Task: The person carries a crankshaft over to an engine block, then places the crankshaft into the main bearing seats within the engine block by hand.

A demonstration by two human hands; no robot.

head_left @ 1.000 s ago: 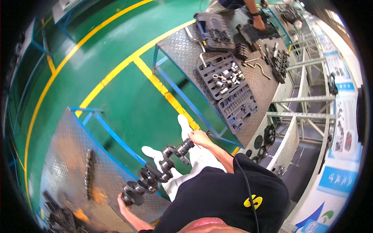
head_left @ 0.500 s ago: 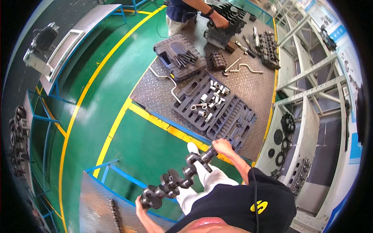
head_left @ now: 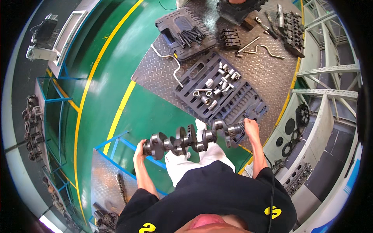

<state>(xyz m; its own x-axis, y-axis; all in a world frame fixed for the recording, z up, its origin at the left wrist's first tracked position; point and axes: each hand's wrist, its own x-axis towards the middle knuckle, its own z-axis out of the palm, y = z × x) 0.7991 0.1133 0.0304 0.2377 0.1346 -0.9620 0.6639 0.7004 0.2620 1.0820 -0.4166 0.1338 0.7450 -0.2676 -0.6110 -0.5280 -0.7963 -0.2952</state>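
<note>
A dark steel crankshaft [head_left: 180,141] hangs level across the front of my body, carried between both hands. My left hand [head_left: 140,150] is closed round its left end, by the flange. At the other end, my right hand [head_left: 250,126] grips beside the toothed gear. Beyond the shaft, an opened black socket case [head_left: 194,83] lies on the metal-plated table [head_left: 155,89], with loose chrome sockets [head_left: 223,83] strewn in it. The crankshaft's right end is nearest to that case. Parts of my fingers are hidden behind the shaft ends.
A closed toolbox [head_left: 202,29] with long bolts on it, bearing caps [head_left: 231,38], an engine block [head_left: 237,11] and a cylinder head [head_left: 293,33] occupy the far table. At lower left stands another metal-topped table [head_left: 105,174] holding a camshaft [head_left: 121,188]. White shelves [head_left: 318,124] line the right.
The crankshaft has swung from a steep slant to nearly level, its left end rising and moving away from me. My view has turned, and the other person's arm has left the picture.
</note>
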